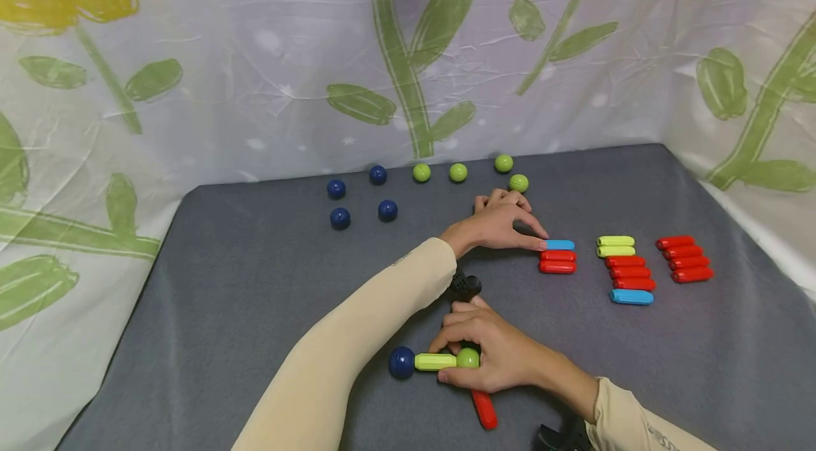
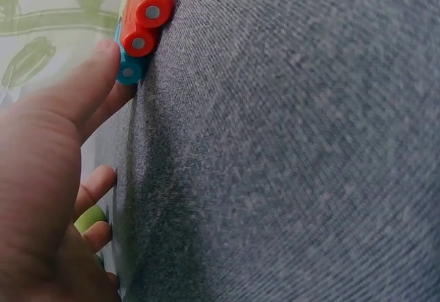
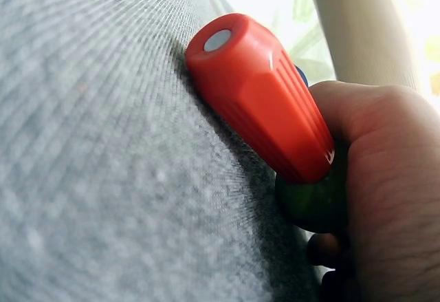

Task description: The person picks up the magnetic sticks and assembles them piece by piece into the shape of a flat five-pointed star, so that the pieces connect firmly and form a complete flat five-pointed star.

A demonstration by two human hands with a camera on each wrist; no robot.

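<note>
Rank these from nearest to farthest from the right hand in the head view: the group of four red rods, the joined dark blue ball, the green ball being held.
1. Green ball: in the right hand's grip.
2. Dark blue ball: left of the hand.
3. Four red rods: far right.

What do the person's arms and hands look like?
The left sleeve and right sleeve are cream and close-fitting, and the right one has small dark lettering. The left hand and right hand wear no gloves. A black gadget shows near each wrist.
</note>
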